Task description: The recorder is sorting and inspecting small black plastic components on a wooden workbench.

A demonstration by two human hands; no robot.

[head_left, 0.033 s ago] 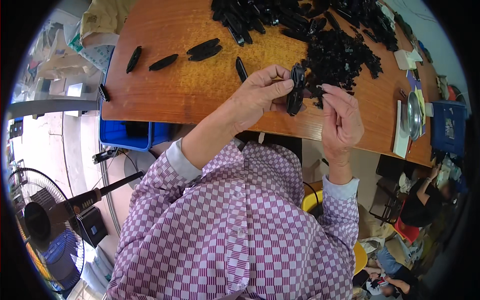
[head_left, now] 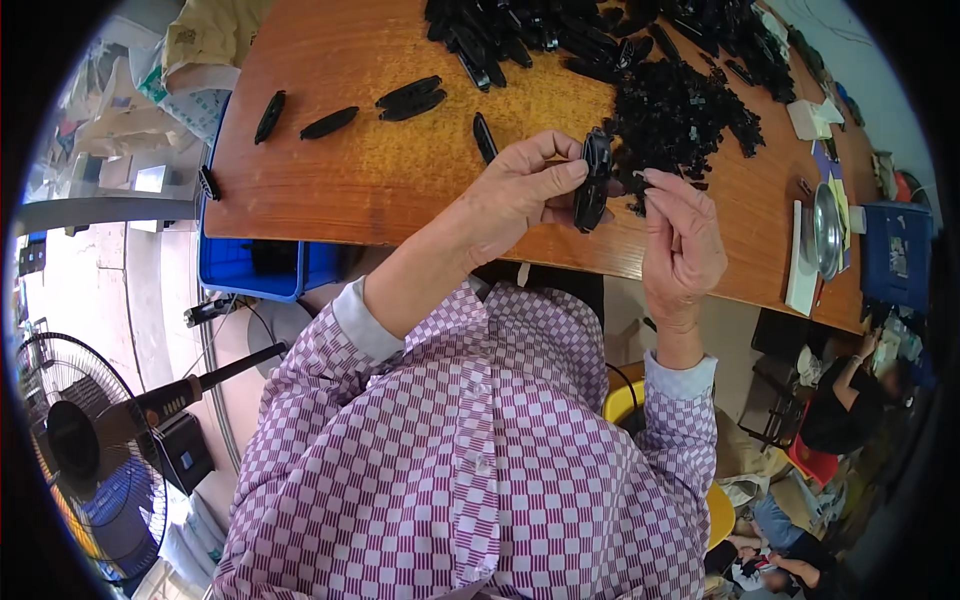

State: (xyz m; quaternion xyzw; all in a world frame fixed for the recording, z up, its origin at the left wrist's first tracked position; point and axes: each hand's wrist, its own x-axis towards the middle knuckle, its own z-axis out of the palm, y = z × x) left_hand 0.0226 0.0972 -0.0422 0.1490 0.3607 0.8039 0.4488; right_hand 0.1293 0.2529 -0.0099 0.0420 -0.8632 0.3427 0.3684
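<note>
My left hand [head_left: 512, 192] is closed around a long, narrow black plastic part [head_left: 593, 185], held upright above the table's near edge. Its thumb presses on the side of the part. Just to the right, my right hand [head_left: 684, 238] has its thumb and fingertips pinched together; anything between them is too small to make out. Its fingertips are close to the black part but apart from it. Beyond both hands lies a heap of small black pieces [head_left: 668, 120]. Another black part [head_left: 484, 138] rests behind my left wrist.
Similar long black parts [head_left: 410, 98] lie spaced out on the wooden table [head_left: 330, 190], with a pile of them [head_left: 490, 40] at the back. A metal dish [head_left: 828, 230] sits at right. A blue bin [head_left: 300, 285] stands below the left edge, near a fan [head_left: 75, 440]. Other people sit lower right.
</note>
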